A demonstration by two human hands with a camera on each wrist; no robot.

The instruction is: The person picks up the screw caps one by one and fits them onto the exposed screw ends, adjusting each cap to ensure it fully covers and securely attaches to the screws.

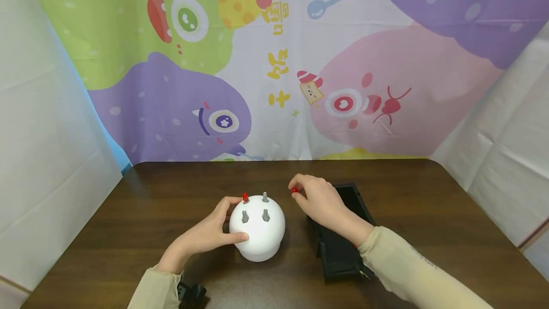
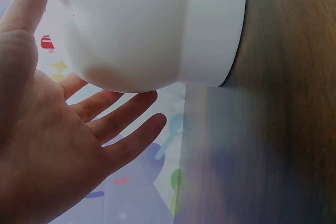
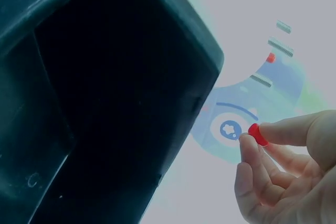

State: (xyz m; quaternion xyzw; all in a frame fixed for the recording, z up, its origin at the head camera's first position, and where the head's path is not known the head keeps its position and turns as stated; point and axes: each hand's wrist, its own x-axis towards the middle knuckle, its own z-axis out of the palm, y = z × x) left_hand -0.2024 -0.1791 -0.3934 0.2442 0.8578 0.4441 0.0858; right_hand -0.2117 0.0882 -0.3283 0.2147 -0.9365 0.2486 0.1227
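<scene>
A white dome-shaped object (image 1: 262,238) stands on the table, with several threaded metal posts (image 1: 266,215) sticking up from its top. A small red cap (image 1: 245,197) sits on the far-left post; the other posts are bare metal. My left hand (image 1: 206,232) holds the dome's left side, thumb near the front and fingers round the back; in the left wrist view the fingers (image 2: 128,114) lie along its curved side. To the right of the dome, my right hand (image 1: 320,201) pinches another small red cap (image 3: 257,134) between thumb and fingertips, apart from the posts.
Under and beside my right forearm lies a black tray (image 1: 336,256), with small red and yellowish bits partly hidden at its near right. A black object (image 1: 191,294) is by my left sleeve. Behind the brown table (image 1: 171,185) hangs a printed cartoon cloth (image 1: 283,128).
</scene>
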